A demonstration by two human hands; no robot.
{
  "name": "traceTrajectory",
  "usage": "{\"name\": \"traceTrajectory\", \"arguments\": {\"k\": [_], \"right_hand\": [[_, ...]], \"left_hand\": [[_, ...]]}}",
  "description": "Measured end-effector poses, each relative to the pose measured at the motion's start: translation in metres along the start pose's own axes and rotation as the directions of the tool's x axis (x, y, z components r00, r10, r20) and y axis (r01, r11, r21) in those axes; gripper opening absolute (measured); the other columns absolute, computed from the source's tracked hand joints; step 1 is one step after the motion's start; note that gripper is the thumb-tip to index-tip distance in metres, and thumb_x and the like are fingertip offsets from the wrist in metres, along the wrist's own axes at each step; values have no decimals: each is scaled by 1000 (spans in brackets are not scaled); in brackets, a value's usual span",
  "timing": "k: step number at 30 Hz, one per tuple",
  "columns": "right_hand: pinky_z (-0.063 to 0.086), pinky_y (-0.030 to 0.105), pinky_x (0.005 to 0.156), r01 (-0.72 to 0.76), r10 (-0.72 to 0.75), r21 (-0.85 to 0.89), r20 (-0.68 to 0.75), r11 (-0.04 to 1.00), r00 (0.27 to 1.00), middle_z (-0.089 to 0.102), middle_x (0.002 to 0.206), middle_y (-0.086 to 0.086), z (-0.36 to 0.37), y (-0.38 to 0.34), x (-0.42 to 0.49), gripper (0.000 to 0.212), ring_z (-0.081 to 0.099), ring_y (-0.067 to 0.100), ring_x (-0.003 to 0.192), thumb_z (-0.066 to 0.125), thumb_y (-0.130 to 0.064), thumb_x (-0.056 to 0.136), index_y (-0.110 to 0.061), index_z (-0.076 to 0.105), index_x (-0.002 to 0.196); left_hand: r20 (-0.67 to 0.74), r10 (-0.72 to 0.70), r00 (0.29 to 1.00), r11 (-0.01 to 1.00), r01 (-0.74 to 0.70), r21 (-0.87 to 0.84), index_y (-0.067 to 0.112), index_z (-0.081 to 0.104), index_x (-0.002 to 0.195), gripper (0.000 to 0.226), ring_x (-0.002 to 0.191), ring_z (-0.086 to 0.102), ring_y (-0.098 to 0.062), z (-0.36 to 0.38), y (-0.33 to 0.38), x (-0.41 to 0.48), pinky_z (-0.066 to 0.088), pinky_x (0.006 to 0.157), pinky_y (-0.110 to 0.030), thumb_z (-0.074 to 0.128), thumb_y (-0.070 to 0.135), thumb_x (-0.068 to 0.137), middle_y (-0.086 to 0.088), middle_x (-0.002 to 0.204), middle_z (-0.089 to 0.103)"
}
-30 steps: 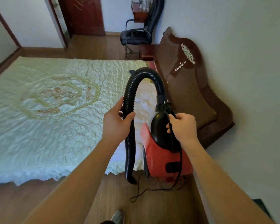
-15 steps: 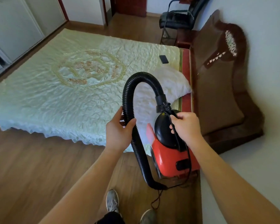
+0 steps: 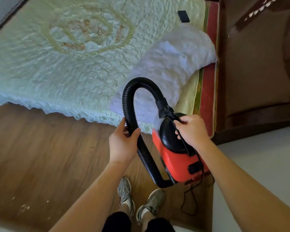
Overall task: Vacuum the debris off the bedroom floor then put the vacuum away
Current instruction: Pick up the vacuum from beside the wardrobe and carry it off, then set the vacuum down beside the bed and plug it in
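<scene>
I carry a small red and black vacuum (image 3: 177,163) above the wooden floor (image 3: 40,156). My right hand (image 3: 191,129) grips its black top handle and the thin power cord. A ribbed black hose (image 3: 132,104) arches up from the vacuum's top and bends back down. My left hand (image 3: 122,143) grips the hose partway along, and its open end (image 3: 164,183) hangs low beside the red body. Pale debris specks (image 3: 22,206) lie on the floor at lower left. The black cord (image 3: 189,200) dangles under the vacuum.
A bed with a pale green quilt (image 3: 65,64) and a white pillow (image 3: 171,61) fills the top of the view, with a dark phone (image 3: 183,16) on it. A brown headboard (image 3: 258,64) stands at right against the white wall (image 3: 258,164). My shoes (image 3: 137,201) are below.
My view has tilted down and swung left: door and chair have left the frame, floor, debris and my shoes have come in. Both hands keep their hold on hose and vacuum.
</scene>
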State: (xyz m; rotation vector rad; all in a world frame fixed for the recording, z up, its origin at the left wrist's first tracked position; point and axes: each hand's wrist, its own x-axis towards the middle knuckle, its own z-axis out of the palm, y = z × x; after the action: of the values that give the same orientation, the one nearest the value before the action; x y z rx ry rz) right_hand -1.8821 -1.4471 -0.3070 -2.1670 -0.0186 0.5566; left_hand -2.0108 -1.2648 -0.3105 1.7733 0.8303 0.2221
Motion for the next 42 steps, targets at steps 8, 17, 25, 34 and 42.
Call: {"name": "traceTrajectory", "arguments": {"k": [8,17,25,34,42], "right_hand": [[50,31,47,21,-9,-133,89,991,996,64,54,6,57,78,39,26,59,13,39,64,-14,94,-2,68,72],[55,49,58,165,-83,-366,231,916,969,65,61,14,128,142,92,35,65,33,56,64,-27,92,-8,57,63],[56,50,64,186,-45,-439,313,879,949,66,65,15,179,195,120,33,65,31,60,63,-28,94,-4,65,72],[55,52,62,234,-40,-453,398,860,917,65,64,16,230,252,150,33,63,32,60,61,-28,95,-3,66,74],[54,48,63,309,-40,-507,472,805,881,64,59,12,270,301,185,39,63,28,59,61,-29,95,-3,61,67]], "left_hand": [[-12,-107,994,994,107,3,26,68,113,23,75,68,3,35,-87,7,49,62,-5,72,16,93,10,88,72],[-42,-273,961,962,274,3,30,66,109,19,71,69,0,62,-196,24,55,63,-13,70,19,95,8,84,71],[-72,-367,927,929,370,23,23,70,110,15,73,68,0,76,-269,38,49,59,-7,69,23,95,6,87,72],[-93,-409,908,908,415,61,27,68,114,18,83,70,-4,94,-343,57,57,67,-15,69,28,96,12,94,71],[-105,-409,907,898,420,128,38,59,100,14,84,67,-4,109,-408,84,52,66,-17,68,28,96,11,91,69]]}}
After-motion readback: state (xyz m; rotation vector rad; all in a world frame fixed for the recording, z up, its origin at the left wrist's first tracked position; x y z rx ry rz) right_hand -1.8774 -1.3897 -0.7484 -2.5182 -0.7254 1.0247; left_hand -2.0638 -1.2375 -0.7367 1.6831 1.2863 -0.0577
